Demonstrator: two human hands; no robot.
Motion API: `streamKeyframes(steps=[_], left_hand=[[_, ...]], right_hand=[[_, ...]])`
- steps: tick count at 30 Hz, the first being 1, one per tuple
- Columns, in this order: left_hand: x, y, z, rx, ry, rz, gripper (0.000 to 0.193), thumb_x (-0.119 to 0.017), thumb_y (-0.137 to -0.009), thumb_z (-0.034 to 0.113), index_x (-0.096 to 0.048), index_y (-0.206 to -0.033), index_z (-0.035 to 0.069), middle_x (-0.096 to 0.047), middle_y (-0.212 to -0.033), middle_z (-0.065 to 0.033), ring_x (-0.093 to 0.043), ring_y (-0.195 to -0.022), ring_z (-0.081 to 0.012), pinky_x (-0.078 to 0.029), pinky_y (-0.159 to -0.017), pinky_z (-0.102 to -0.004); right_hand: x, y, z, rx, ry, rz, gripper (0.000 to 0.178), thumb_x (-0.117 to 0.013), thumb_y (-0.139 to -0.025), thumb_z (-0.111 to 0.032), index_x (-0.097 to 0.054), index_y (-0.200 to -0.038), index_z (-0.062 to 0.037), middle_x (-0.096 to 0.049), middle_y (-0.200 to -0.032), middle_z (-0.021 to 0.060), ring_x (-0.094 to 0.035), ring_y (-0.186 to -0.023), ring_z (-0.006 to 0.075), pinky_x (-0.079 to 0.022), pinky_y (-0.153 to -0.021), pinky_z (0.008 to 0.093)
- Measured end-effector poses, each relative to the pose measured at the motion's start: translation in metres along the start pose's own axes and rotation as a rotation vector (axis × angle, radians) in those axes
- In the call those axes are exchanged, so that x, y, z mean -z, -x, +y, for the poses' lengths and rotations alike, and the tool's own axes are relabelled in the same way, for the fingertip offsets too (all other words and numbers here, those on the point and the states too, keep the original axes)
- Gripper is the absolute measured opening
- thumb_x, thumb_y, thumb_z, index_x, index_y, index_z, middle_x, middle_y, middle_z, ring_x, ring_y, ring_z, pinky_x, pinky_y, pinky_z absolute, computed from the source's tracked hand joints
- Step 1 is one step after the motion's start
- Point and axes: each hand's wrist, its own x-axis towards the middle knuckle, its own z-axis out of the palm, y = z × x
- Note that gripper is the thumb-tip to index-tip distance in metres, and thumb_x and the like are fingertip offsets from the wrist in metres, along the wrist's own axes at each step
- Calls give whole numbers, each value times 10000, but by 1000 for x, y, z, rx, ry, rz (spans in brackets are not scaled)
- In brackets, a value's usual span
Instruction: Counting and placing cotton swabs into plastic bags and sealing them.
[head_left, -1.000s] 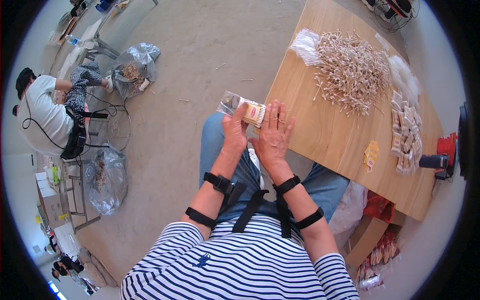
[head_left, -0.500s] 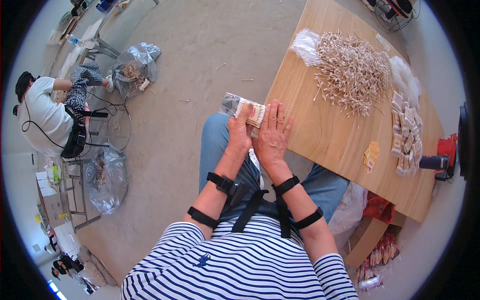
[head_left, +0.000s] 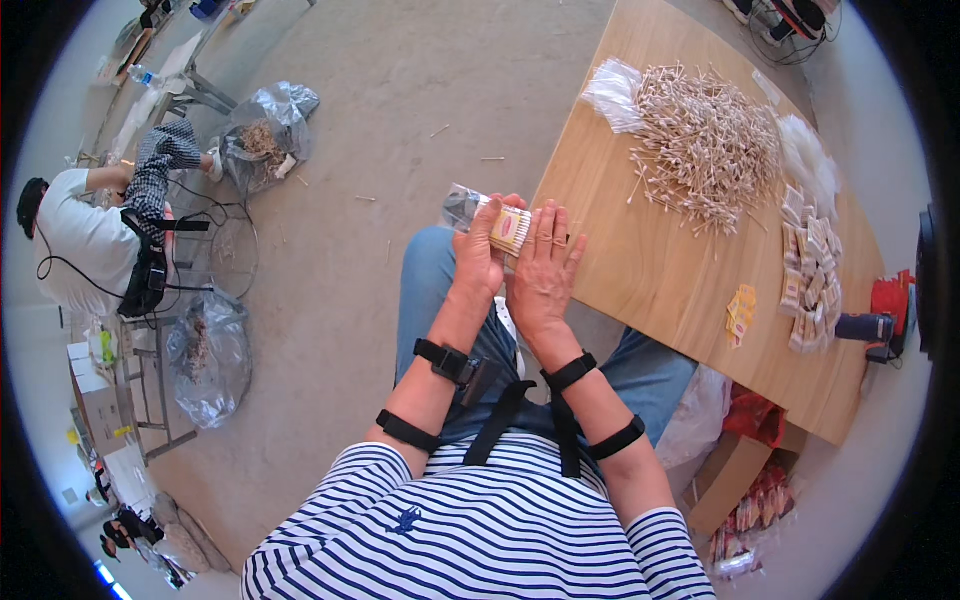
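Observation:
My left hand [head_left: 480, 257] grips a small clear plastic bag of cotton swabs [head_left: 510, 232] over my lap, its thumb lying across the near side. A yellow, red and white card shows through the plastic over the swabs. The bag's loose mouth end [head_left: 460, 208] sticks out to the left. Against the right end of the bag lies my right hand [head_left: 543, 270], its fingers stretched out flat and pointing away from me. Just right of that hand is the wooden table, with a large heap of loose cotton swabs [head_left: 705, 140] on it.
The wooden table [head_left: 640, 270] also bears empty clear bags [head_left: 613, 95], filled swab packets [head_left: 812, 265] and yellow cards [head_left: 741, 312]. At left, a person [head_left: 95, 235] sits beside plastic sacks of swabs [head_left: 208, 355]. An opened cardboard box [head_left: 733, 487] stands under the table.
My left thumb has shifted on the bag, so more of the card's printed face shows. My right hand stays nearly in place. The seated person has leaned a little further left.

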Motion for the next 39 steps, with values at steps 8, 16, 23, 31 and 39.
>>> streamKeyframes(steps=[8,16,23,31,39], left_hand=[[7,3,-3,64,64,-10,282,-707,-936,190,-587,-1126,19,-683,-1143,-165,-659,-1087,-275,-558,-963,-411],[8,1,-1,77,110,-67,338,-714,-933,216,-578,-1164,11,-673,-1173,-161,-641,-1126,-277,-531,-1005,-421],[10,-28,-5,58,103,-81,358,-757,-894,250,-631,-1132,15,-691,-1142,-129,-668,-1042,-249,-556,-920,-389],[23,-7,-9,-7,100,-49,250,-678,-952,222,-615,-1109,37,-688,-1081,-121,-663,-1034,-252,-561,-928,-408],[20,-7,-12,97,154,-75,354,-680,-954,232,-560,-1228,43,-664,-1196,-128,-642,-1109,-248,-544,-974,-427]], right_hand=[[-14,2,-10,9,98,53,660,-527,-932,-244,-335,-1520,-15,-228,-1632,129,-158,-1536,276,-81,-1216,585],[-15,-4,-8,14,97,37,650,-513,-938,-225,-325,-1523,-12,-213,-1641,127,-154,-1538,275,-72,-1213,587],[-14,-12,7,29,124,92,661,-522,-922,-196,-325,-1516,17,-262,-1618,165,-191,-1528,292,-153,-1193,603],[-17,6,-10,78,58,90,701,-560,-875,-188,-338,-1502,34,-304,-1594,175,-213,-1520,313,-160,-1177,610],[-25,2,-1,71,106,116,718,-589,-859,-202,-354,-1496,33,-290,-1599,184,-206,-1522,312,-150,-1179,608]])
